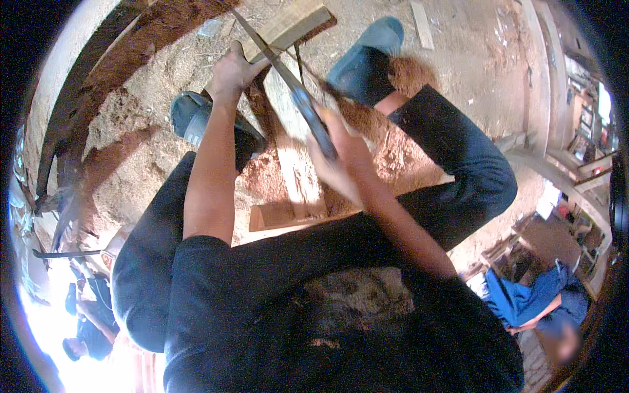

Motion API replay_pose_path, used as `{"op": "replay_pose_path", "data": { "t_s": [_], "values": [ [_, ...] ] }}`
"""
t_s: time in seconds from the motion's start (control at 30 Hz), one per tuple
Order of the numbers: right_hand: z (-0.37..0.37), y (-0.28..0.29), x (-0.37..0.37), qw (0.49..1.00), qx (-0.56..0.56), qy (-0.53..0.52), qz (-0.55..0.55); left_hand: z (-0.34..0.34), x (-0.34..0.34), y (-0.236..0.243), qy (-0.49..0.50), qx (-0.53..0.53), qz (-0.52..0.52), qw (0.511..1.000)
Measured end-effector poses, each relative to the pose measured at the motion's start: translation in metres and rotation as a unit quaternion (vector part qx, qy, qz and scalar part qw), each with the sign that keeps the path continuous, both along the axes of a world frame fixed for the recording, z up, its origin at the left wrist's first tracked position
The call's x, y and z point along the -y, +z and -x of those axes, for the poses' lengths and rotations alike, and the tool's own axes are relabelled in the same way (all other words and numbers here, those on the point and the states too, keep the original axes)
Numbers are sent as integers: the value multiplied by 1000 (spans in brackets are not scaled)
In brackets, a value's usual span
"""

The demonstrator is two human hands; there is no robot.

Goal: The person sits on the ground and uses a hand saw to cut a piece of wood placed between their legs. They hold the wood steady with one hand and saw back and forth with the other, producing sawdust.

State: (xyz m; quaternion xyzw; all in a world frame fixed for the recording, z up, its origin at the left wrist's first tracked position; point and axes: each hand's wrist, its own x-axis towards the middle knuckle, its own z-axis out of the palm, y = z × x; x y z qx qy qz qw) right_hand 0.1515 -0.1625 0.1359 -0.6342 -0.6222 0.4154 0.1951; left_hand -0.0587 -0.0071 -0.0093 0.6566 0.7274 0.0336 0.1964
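Note:
My right hand (pixel 334 141), smeared by motion, is closed around the rear end of a long hand saw (pixel 298 98). Its narrow blade slants up and left across a wooden beam (pixel 291 29); the teeth cannot be made out. On the beam's near left part lies my left hand (pixel 232 73), gripping it, with the thumb toward the blade. Beneath the saw, a pale plank (pixel 295 160) runs back between my legs. My shoes (pixel 367 56) stand on either side of the work.
Sawdust and chips cover the ground (pixel 472 78). A large curved timber (pixel 72 85) stands on the left. A loose wood strip (pixel 422 25) lies ahead. A short board (pixel 282 216) is by my lap. One person (pixel 531 301) is at lower right, another (pixel 95 314) at lower left.

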Motion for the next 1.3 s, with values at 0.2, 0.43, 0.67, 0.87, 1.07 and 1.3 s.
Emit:
{"op": "replay_pose_path", "data": {
  "t_s": [0.2,0.43,0.67,0.87,1.07,1.3],
  "values": [
    [5,-10,-24,999,11,29,-16,-1,-2,8,-6,2,14,1000],
    [-24,-14,30,999,-32,11,-38,10,-4,-10,-21,-18,-21,999],
    [16,-25,-40,997,-38,-13,-72,-2,-7,-19,-34,17,4,999],
    [-32,14,35,999,-31,16,7,5,-1,1,-14,-25,-1,1000],
    [19,22,-20,996,-53,-25,73,3,-1,-6,-12,-8,32,999],
    [-16,43,28,999,10,4,33,3,5,5,-25,5,6,1000]
  ]
}}
